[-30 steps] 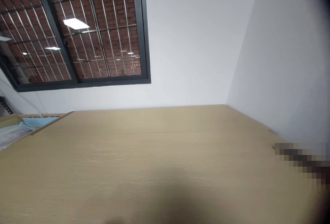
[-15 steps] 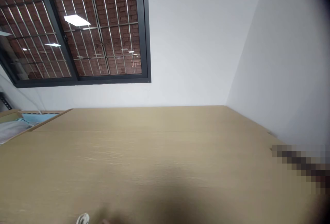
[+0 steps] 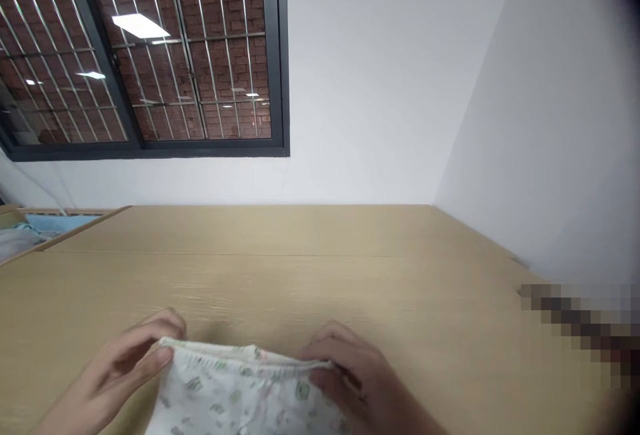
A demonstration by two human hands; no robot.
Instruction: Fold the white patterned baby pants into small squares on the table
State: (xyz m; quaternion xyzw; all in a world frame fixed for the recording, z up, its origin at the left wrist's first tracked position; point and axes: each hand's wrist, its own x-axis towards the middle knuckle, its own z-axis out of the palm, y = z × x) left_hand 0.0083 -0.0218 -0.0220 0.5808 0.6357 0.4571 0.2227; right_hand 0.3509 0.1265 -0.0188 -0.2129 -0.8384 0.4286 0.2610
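A white pair of pants (image 3: 250, 398) with a small green and pink print hangs at the bottom of the view, its gathered elastic waistband uppermost. My left hand (image 3: 120, 368) pinches the left corner of the waistband between thumb and fingers. At the opposite corner, my right hand (image 3: 357, 375) grips the band the same way. Between them the waistband is stretched out, with its front and back edges slightly apart. The lower part of the pants runs out of the frame.
Below the hands lies a wide light-wood tabletop (image 3: 300, 288). It meets a white wall (image 3: 360, 88) at the back and right. A blue-lined bin (image 3: 60, 223) holding pale cloth stands at the far left. A barred window (image 3: 200, 55) is above. A pixelated patch covers the right edge.
Both my hands have come up into view with the pants stretched between them. Half a second ago only a small whitish bit of cloth and a fingertip showed at the bottom edge.
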